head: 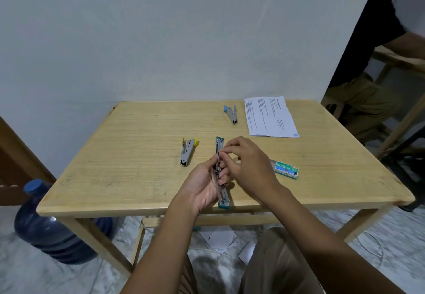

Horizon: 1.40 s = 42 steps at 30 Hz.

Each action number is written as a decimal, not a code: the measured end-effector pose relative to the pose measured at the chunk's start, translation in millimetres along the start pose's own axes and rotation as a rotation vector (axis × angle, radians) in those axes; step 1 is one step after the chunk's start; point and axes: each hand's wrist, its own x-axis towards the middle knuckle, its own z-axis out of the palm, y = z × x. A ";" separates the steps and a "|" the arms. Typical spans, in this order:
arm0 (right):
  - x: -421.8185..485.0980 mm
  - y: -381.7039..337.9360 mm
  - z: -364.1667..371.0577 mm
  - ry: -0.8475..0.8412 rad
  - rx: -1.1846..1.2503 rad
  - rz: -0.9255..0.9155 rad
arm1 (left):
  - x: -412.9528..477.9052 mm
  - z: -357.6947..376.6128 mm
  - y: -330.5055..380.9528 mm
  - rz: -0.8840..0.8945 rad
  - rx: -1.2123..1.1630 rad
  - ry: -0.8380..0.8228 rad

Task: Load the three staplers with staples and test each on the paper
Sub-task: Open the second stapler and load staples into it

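Note:
A teal-tipped stapler (220,143) is swung fully open above the wooden table (138,137). My left hand (204,184) grips its middle from below. My right hand (247,162) pinches at the stapler's metal channel with thumb and forefinger; whatever it pinches is too small to make out. A yellow-tipped stapler (186,152) lies to the left, and a blue-tipped stapler (231,114) lies at the back beside the printed paper (270,116). A green staple box (285,169), slid partly open, lies to the right of my hands.
A large blue water bottle (53,227) stands on the floor by the table's left leg. Another person (372,86) sits at the far right beside a second wooden table. Scraps of paper (218,240) lie on the floor under the table.

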 end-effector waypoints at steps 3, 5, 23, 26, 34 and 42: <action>1.1 -0.9 0.6 -0.034 -0.019 0.021 | -1.1 1.9 0.1 0.010 0.004 0.004; 1.1 -2.0 -0.4 -0.071 -0.050 0.024 | -1.7 2.8 -0.5 0.010 0.008 0.008; 3.4 11.5 -9.3 -0.205 0.058 -0.039 | -4.5 5.7 -2.2 0.008 -0.016 0.008; 5.7 14.2 -12.3 -0.237 0.075 -0.033 | -3.8 5.1 -1.4 -0.002 -0.031 0.000; 9.4 10.5 -22.4 -0.290 -0.039 -0.076 | -2.5 5.3 -1.7 -0.016 -0.032 0.021; 6.4 -1.5 -19.3 -0.278 -0.143 -0.023 | 0.3 2.6 -2.2 0.003 0.017 0.024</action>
